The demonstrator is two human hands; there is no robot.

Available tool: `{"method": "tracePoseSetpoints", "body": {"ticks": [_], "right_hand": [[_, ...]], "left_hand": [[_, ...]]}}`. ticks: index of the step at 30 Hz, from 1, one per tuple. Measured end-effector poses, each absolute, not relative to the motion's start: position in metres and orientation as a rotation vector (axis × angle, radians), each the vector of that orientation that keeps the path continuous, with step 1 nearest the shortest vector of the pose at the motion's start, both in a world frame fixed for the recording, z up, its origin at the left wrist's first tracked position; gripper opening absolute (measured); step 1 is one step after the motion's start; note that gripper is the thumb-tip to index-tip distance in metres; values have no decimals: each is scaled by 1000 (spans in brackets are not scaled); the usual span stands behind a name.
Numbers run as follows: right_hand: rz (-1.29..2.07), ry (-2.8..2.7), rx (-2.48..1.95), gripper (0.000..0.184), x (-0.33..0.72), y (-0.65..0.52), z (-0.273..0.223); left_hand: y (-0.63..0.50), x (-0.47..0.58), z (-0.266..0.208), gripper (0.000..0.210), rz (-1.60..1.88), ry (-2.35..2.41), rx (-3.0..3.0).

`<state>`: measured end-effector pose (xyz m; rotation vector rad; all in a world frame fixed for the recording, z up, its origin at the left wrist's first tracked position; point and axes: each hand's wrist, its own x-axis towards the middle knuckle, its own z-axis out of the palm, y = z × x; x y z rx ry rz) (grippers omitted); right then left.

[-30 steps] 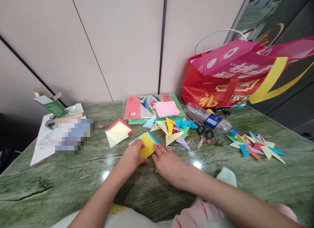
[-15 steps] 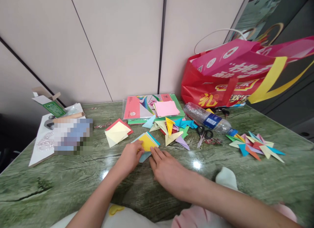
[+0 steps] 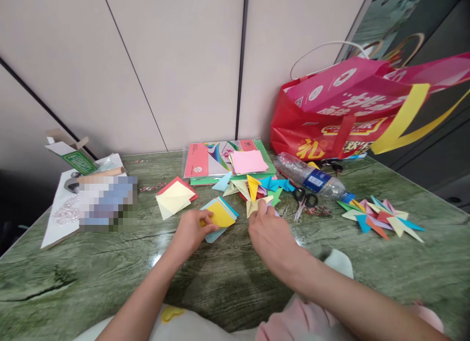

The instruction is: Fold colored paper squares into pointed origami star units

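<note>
At the middle of the green marbled table, my left hand pinches the left edge of a yellow paper square. Blue and pale sheets fan out around and beneath it. My right hand is over the front of a pile of folded paper pieces, its fingers curled down. Its fingertips touch or nearly touch a cream folded piece; whatever lies between them is hidden. A yellow folded piece and a blue one sit just behind.
Cream and red squares lie left of the stack. Pink sheets rest on packaged paper at the back. To the right are scissors, a plastic bottle, a star-like paper cluster and a red bag.
My right hand has left the paper stack and moved right and slightly up to the folded pieces. My left hand stays at the yellow square, shifted slightly left.
</note>
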<state>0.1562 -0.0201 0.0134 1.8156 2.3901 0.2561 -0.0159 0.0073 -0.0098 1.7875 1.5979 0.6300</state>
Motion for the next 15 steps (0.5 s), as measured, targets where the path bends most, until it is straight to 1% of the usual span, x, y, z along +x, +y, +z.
{"method": "tracePoseSetpoints", "body": {"ticks": [2, 7, 12, 15], "right_hand": [[226, 2335, 1850, 33, 162, -14, 13], [15, 2343, 1776, 33, 164, -5, 12], [-23, 2423, 1897, 29, 166, -3, 22], [-147, 2531, 1965, 27, 171, 0, 30]], "left_hand": [[7, -16, -11, 16, 645, 1588, 1776], [9, -19, -16, 12, 684, 1560, 1776], [7, -16, -13, 16, 666, 1511, 1819], [7, -16, -9, 18, 682, 1559, 1808]]}}
